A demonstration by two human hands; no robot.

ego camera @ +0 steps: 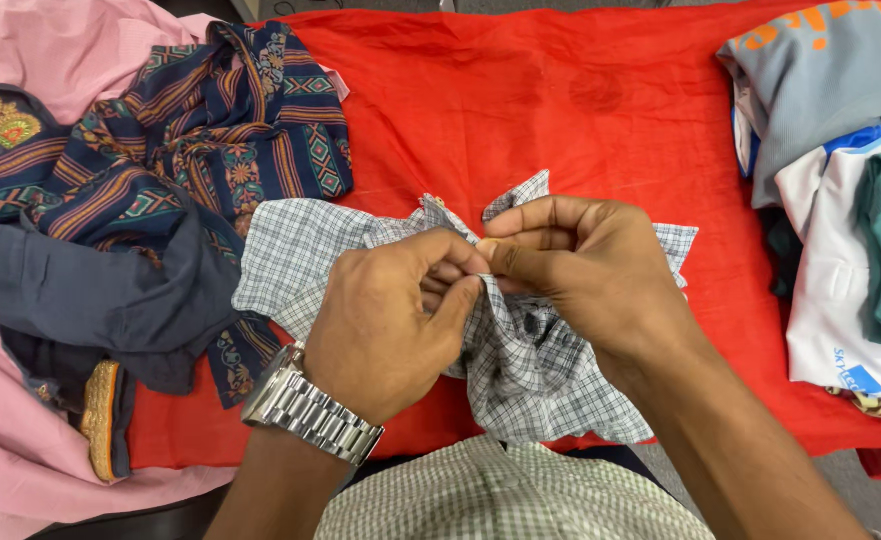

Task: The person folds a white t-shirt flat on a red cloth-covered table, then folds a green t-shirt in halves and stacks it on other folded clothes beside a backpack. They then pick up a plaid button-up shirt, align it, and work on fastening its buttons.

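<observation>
A white shirt with a fine dark check (291, 255) lies crumpled on a red cloth (561, 110) in front of me. My left hand (386, 320), with a metal watch on the wrist, pinches a fold of the shirt near its middle. My right hand (576, 265) meets it fingertip to fingertip and grips the same bunched fabric. Both hands are closed on the cloth. The part of the shirt under my hands is hidden.
A dark blue patterned garment (221, 120) is heaped at the left over pink cloth (21, 440) and a plain navy piece (91, 295). Folded clothes, grey (831, 90), white (841, 290) and teal, are stacked at the right edge.
</observation>
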